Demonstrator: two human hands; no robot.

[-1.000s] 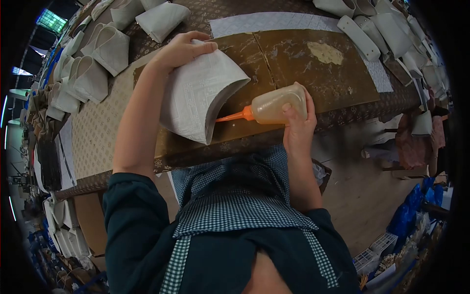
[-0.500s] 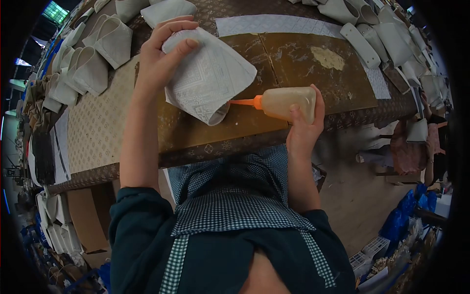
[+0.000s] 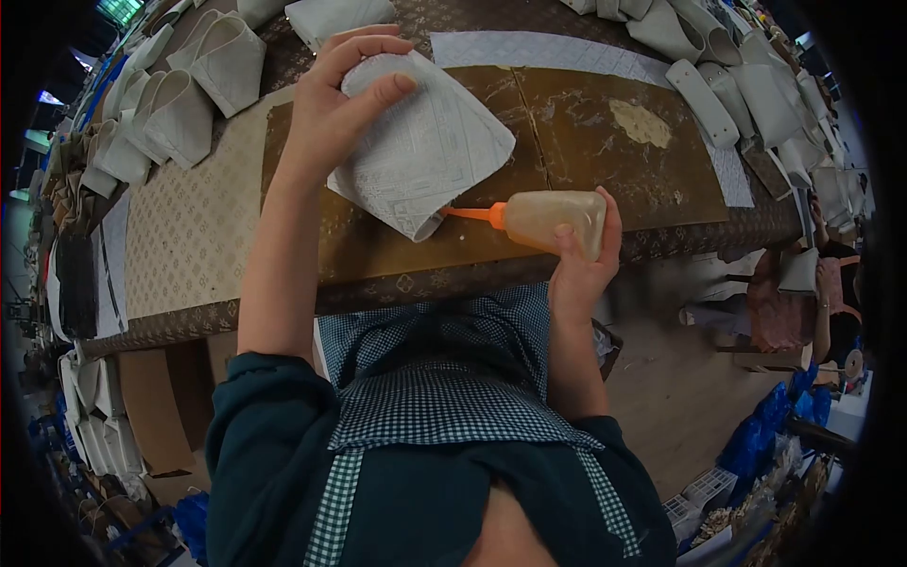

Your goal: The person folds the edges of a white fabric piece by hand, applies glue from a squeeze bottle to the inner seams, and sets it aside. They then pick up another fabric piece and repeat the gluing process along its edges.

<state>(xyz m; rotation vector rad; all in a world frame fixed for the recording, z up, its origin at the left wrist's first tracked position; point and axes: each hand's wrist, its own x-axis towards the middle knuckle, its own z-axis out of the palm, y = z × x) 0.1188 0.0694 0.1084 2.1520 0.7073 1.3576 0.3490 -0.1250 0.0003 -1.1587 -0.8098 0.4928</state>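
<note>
My left hand [image 3: 342, 106] is closed on the upper end of a white embossed pouch-like piece [image 3: 425, 142], thumb on the near face and fingers over its top edge. The piece is tilted, and its lower corner curls into a small rounded opening. In my right hand [image 3: 583, 274] lies a squeeze bottle [image 3: 548, 219] with tan, cloudy contents, held on its side. Its long orange nozzle [image 3: 477, 214] points left, the tip right at the piece's edge by the curled corner. Beneath both is a brown, stained work board [image 3: 605, 170].
White pouch-like pieces [image 3: 222, 61] stand along the table's left and back, with more piled at the right [image 3: 765, 90]. A pale patterned strip [image 3: 557, 52] lies behind the board. Beyond the table's right end sits another person [image 3: 784, 302], near blue bags [image 3: 756, 435].
The bottle has come slightly toward me and left, its nozzle tip now lower along the piece's edge. The piece stays in my left hand. The whole view has shifted a little.
</note>
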